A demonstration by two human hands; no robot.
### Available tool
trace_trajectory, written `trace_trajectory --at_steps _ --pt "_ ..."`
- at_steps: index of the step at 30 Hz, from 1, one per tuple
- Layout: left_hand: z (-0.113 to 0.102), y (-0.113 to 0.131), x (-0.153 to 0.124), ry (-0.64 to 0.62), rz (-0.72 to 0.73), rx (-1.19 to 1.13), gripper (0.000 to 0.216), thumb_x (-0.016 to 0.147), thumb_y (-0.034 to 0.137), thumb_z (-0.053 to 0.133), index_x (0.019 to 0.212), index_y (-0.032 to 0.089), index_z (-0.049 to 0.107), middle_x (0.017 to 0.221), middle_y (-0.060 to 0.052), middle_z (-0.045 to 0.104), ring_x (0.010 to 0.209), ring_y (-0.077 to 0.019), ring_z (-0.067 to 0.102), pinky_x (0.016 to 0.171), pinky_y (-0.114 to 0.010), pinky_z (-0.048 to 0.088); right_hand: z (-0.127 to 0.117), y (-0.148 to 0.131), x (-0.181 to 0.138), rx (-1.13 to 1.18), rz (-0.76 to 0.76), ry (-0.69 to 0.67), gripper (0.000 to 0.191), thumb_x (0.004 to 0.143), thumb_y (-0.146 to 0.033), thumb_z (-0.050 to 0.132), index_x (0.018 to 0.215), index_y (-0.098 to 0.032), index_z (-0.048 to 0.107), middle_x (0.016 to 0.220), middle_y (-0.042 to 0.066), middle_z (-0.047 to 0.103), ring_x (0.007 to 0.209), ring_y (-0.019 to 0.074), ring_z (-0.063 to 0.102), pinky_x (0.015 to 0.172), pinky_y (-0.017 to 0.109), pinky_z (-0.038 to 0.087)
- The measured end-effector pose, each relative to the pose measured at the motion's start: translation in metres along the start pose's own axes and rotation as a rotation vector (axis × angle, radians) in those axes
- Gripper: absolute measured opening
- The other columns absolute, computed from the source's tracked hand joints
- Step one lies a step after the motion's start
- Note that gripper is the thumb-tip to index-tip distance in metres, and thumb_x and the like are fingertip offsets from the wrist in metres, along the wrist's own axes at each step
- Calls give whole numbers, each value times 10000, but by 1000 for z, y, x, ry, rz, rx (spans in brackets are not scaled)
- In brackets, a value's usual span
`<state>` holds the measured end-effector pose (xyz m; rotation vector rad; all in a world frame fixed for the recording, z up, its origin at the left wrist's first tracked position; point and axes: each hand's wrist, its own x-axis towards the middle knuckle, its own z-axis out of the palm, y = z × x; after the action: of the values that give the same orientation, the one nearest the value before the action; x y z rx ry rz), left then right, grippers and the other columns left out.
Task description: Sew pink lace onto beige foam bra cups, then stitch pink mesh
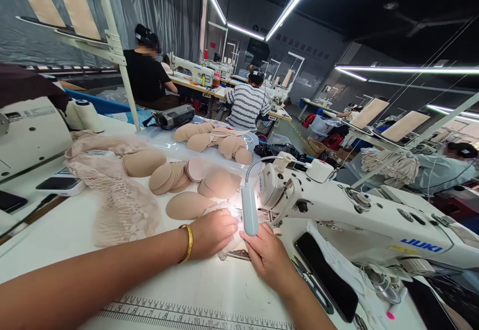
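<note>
My left hand [213,231], with a gold bangle and a ring, lies curled over a pale lace fabric piece [229,250] on the white table, fingers pressing it down beside the needle area. My right hand [266,255] rests just right of it, fingers closed on the same piece under the small grey lamp [249,211]. The white JUKI sewing machine [359,225] stretches off to the right. Beige foam bra cups [187,205] lie just beyond my left hand.
Stacks of beige cups [217,140] and a heap of pink lace [119,195] cover the table's far side. A phone [326,275] and scissors [312,287] lie under the machine arm. Another phone [60,184] sits left. Other people sew at tables behind.
</note>
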<state>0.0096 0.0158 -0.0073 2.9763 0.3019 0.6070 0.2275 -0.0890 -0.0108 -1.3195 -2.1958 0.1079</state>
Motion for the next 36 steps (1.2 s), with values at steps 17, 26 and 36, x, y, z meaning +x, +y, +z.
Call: trace_trajectory --at_steps 17,26,36 --pt "-2 -23 17 20 118 -19 121 916 118 584 823 186 619 901 -55 701 803 -223 578 757 -356 483 6 7 -4 -94 72 -6 270 983 -86 433 1053 -250 636 933 36 591 821 214 547 642 288 363" --pt "-5 -25 16 5 126 -58 146 928 119 554 845 188 652 946 -72 702 833 -234 554 806 -370 476 5 6 -5 -77 77 -39 263 967 -72 432 1002 -237 635 955 43 601 844 217 536 662 305 354" --pt "-2 -40 19 -5 50 -22 186 973 204 547 1014 207 729 1088 -98 727 981 -279 592 934 -427 444 8 6 -3 -107 91 13 345 966 -92 439 1164 -254 670 903 43 577 790 218 524 631 296 351"
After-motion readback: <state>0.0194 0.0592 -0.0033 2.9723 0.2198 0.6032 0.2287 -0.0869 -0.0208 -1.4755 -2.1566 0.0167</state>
